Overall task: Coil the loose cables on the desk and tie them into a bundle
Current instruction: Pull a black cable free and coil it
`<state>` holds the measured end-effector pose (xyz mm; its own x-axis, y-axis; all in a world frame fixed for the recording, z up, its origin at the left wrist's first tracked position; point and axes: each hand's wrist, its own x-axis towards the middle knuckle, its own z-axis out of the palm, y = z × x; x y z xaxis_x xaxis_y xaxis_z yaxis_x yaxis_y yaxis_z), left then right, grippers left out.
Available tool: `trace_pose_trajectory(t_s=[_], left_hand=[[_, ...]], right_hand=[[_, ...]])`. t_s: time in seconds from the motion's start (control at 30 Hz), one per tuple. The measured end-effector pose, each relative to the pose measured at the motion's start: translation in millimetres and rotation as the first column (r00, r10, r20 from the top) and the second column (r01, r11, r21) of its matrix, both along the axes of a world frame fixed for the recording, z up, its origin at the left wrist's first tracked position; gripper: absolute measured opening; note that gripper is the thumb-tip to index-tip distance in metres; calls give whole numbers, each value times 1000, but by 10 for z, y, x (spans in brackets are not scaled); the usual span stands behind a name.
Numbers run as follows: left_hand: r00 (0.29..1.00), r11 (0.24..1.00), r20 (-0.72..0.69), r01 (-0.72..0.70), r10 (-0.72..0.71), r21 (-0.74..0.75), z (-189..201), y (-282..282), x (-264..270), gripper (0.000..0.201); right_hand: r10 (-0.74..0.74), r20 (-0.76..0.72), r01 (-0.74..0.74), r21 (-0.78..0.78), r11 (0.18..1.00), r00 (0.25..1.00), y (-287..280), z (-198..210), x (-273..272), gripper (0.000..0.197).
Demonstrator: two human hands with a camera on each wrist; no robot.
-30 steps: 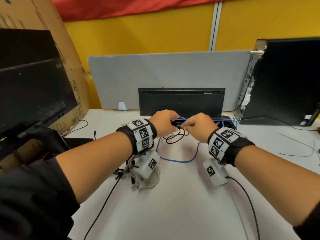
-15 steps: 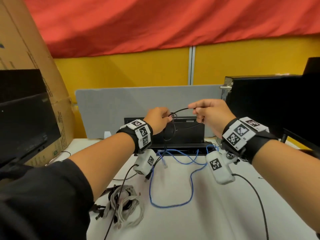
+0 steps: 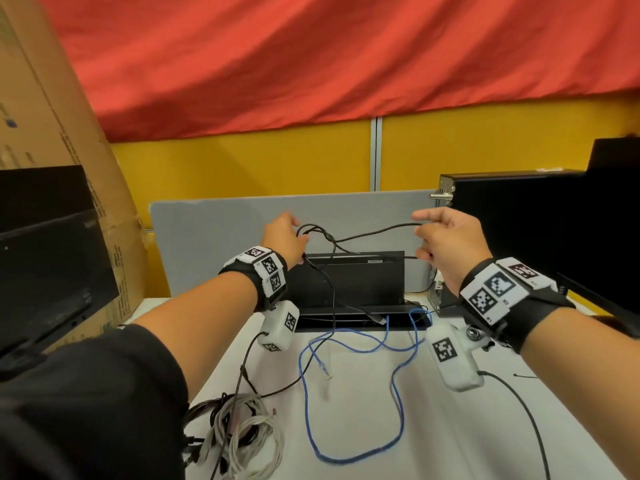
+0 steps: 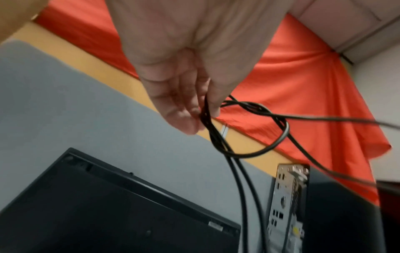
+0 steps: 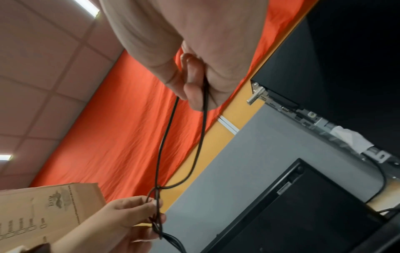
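Note:
A thin black cable (image 3: pixel 374 233) is stretched in the air between both hands, above the desk's back. My left hand (image 3: pixel 282 239) pinches a small bunch of its loops (image 4: pixel 218 137) between thumb and fingers; a loose loop and two strands hang below. My right hand (image 3: pixel 446 240) pinches the cable's other stretch (image 5: pixel 203 95), with two strands running from it to the left hand (image 5: pixel 134 220). A blue cable (image 3: pixel 360 403) lies in loose curves on the white desk (image 3: pixel 450 438). A tangle of grey and black cables (image 3: pixel 239 431) sits at the front left.
A black device (image 3: pixel 349 282) stands at the desk's back before a grey divider panel (image 3: pixel 221 230). A black computer case (image 3: pixel 540 237) is at the right, dark monitors (image 3: pixel 45 258) and a cardboard box (image 3: pixel 52 116) at the left. The wrist cameras' black wires trail over the desk.
Both hands have risen from the desk with the black cable and drawn apart, the right one moving rightward, so the cable now spans a wider gap.

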<state>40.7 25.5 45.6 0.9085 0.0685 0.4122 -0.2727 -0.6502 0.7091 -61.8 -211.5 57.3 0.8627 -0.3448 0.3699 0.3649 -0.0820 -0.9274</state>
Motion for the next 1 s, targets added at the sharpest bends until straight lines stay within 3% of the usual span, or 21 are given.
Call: trace_pose_trajectory(t_s=[0.13,0.2,0.27,0.33,0.4,0.47,0.57,0.67,0.77,0.9,1.0], left_hand=[[989,954,-108,69,-105,-292,90,34,-12,14],[978,888,-109,114,-180,-445,134,18,-33,21],[961,850,-105,172,-256,-497,178,-40,-76,24],[942,853,-117,228,-316,-469,209,-123,-132,19],[923,865,-136,274,-359,-419,230,-209,-190,20],[910,878,-143,318,-388,-358,238,-306,-258,20],[888,887,-142,401,-438,-227,234,-440,-375,22],[834,838,-148,491,-531,-239,235,-487,-459,20],[799,808,-161,536,-579,-244,241,-443,-497,18],[882,891,-130,449,-454,-66,214,-332,-434,10],[910,919,-131,388,-394,-66,149,-228,-362,7]], right_hand=[[-51,-58,50,-21,999,997,-87,-54,28,18],[-41,-147,30,-81,996,988,-111,-80,51,16],[15,-283,-55,-133,990,959,-92,-98,78,20],[141,-425,-196,-88,977,894,-14,-100,61,31],[118,-487,-259,-232,938,865,83,-117,55,24],[-15,-378,-206,-536,819,926,159,-128,56,24],[20,-167,-123,-638,760,986,280,-73,33,37],[21,-84,-66,-577,814,996,327,-25,45,15],[31,-68,-60,-480,875,997,311,-16,32,13],[37,32,-32,-133,991,999,202,33,-31,13],[83,62,-91,142,986,995,106,135,-89,16]])
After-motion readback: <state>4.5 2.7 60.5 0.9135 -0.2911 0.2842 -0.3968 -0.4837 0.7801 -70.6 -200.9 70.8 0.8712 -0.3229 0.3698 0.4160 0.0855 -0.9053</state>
